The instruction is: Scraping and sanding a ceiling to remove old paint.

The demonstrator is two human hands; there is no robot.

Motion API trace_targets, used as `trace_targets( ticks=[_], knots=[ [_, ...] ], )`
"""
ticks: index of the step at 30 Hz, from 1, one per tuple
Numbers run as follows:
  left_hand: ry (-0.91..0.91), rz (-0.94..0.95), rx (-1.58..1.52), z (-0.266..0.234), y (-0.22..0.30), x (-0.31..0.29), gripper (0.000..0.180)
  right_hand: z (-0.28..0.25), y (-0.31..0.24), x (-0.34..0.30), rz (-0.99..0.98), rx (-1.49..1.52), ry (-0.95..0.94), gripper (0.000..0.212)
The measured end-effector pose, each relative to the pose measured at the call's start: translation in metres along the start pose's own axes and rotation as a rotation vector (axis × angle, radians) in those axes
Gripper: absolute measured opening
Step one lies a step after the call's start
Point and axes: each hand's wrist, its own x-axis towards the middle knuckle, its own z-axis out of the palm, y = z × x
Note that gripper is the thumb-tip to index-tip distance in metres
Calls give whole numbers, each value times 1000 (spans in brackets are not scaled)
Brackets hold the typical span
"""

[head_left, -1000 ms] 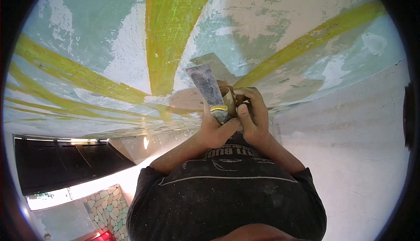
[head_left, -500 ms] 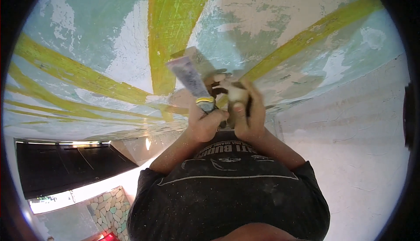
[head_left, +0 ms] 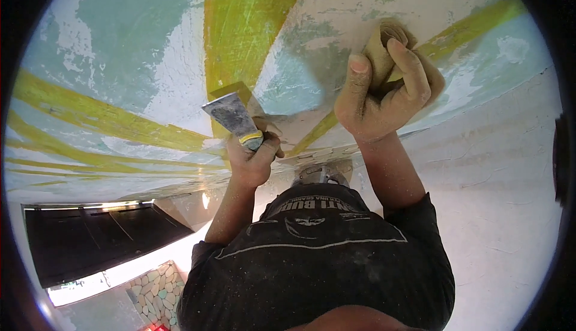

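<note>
My left hand [head_left: 252,162] is closed around the handle of a scraper [head_left: 231,115]. Its wide metal blade, smeared with grey, points up and left, close to a painted wall [head_left: 144,13]; whether it touches is unclear. Higher and to the right, my right hand [head_left: 393,103] grips a rolled piece of tan, dusty sandpaper [head_left: 378,58] between thumb and curled fingers. The roll lies over the wall at a yellow stripe [head_left: 474,25]; I cannot tell if it presses on it. Worn green and white paint with broad yellow stripes covers this wall.
A plain white wall [head_left: 480,229] meets the painted one along the right. At the lower left are a dark panel [head_left: 102,235] with a bright gap under it, a patch of pebble-like stones [head_left: 157,295] and a bit of something red [head_left: 157,327].
My hands have moved apart from close together before my chest. The right went up and right with the sandpaper; the left moved left with the scraper.
</note>
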Motion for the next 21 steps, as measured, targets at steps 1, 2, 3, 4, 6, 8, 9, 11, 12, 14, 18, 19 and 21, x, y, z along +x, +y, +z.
trace_targets(
  ticks=[1, 2, 3, 4, 6, 8, 9, 11, 12, 14, 18, 19, 21],
  knots=[
    [-12, 21, 51, 0, 1, 1, 13, 5, 2, 1, -32, 0, 93, 43],
    [-13, 14, 52, -3, 1, 3, 13, 9, 3, 2, -63, -1, 185, 40],
    [-48, -3, 54, -7, 0, 5, 15, 11, 3, 4, -59, -5, 180, 40],
    [-78, -20, 57, -9, -2, 6, 17, 13, 2, 6, -65, 67, 185, 35],
    [-72, 18, 69, -8, -5, 5, 17, 15, 0, 1, -67, 138, 185, 31],
    [-60, 62, 80, -8, -8, 3, 18, 9, -12, -16, 24, 37, 76, 25],
    [-32, 64, 76, -8, -9, 2, 17, 0, -18, -28, -9, -52, -72, 23],
    [-23, 71, 63, -5, -9, 3, 16, -18, -23, -71, -28, -140, -231, 20],
    [-29, 71, 82, -4, -10, 4, 16, -20, -23, -94, -10, -123, -245, 19],
    [-29, 69, 101, -4, -11, 3, 15, -20, -23, -97, -10, -99, -245, 20],
    [-45, 144, 119, -5, -12, 8, 14, -13, -19, -64, -62, -62, -214, 22],
    [-63, 180, 128, -6, -12, 6, 14, -14, -16, -41, -46, -62, -240, 22],
    [-10, 156, 81, 0, -6, 3, 14, -12, -8, 7, -59, -75, -213, 25]
  ],
)
